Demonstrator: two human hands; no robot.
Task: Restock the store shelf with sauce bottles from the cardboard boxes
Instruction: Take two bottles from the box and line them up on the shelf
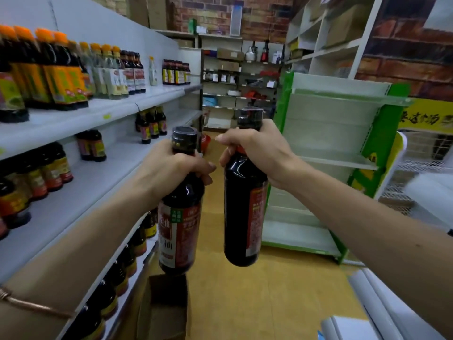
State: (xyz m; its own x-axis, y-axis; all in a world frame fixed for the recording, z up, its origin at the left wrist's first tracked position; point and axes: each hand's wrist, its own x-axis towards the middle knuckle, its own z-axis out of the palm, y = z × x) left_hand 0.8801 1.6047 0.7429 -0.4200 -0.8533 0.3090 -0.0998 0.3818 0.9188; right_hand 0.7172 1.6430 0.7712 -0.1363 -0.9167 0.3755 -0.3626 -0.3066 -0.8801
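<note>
My left hand (169, 168) grips the neck of a dark sauce bottle (180, 217) with a red and green label. My right hand (257, 148) grips the neck of a second dark sauce bottle (242, 212). Both bottles hang upright in the air over the aisle, side by side and a little apart. An open cardboard box (164, 307) stands on the floor below the left bottle; its inside is dark. The white store shelf (81, 182) runs along my left, with dark bottles in groups and bare stretches on its middle level.
Orange-capped bottles (49, 69) fill the upper shelf level. More dark bottles (117, 278) line the lowest level. A green and white shelf unit (331, 148) stands to the right of the aisle. White rolls (372, 303) lie at the lower right. Yellow floor runs ahead.
</note>
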